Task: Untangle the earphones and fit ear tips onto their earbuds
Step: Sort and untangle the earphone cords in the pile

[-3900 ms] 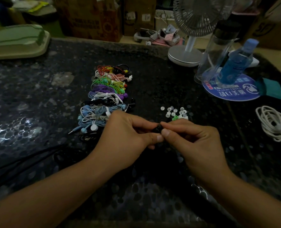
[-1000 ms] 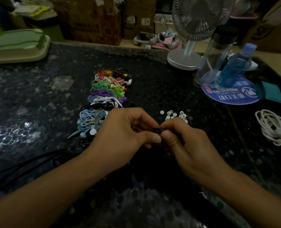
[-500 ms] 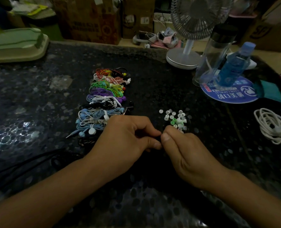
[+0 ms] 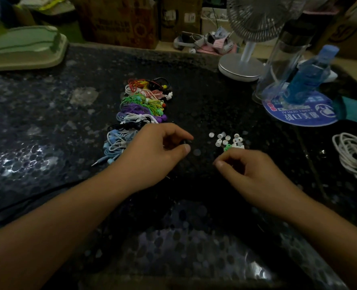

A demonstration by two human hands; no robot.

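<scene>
Two bare forearms reach forward over a dark, speckled table point(image 4: 47, 114). The left hand point(image 4: 152, 155) has its fingers curled, with thumb and forefinger pinching a small black earbud point(image 4: 186, 141) at their tips; its cable is too dark to trace against the table. The right hand point(image 4: 255, 172) sits apart from the left, fingers curled inward with thumb meeting forefinger; whether anything is held between them cannot be told.

Just beyond the right fingertips lies a loose scatter of white ear tips point(image 4: 225, 139), with one green ear tip point(image 4: 227, 147) nearest the knuckles. Behind and to the left of the left fingers, a row of bundled earphones point(image 4: 140, 114) runs away from the viewer: pale blue nearest, then black, white, purple, green, pink and red.

Well to the right of the right hand lies a coiled white cable point(image 4: 353, 155). Farther off stand a blue bottle point(image 4: 309, 76) on a round blue mat point(image 4: 299, 116), a clear tumbler point(image 4: 282, 59) and a desk fan point(image 4: 248, 38). A green tray point(image 4: 22, 49) sits at far left.
</scene>
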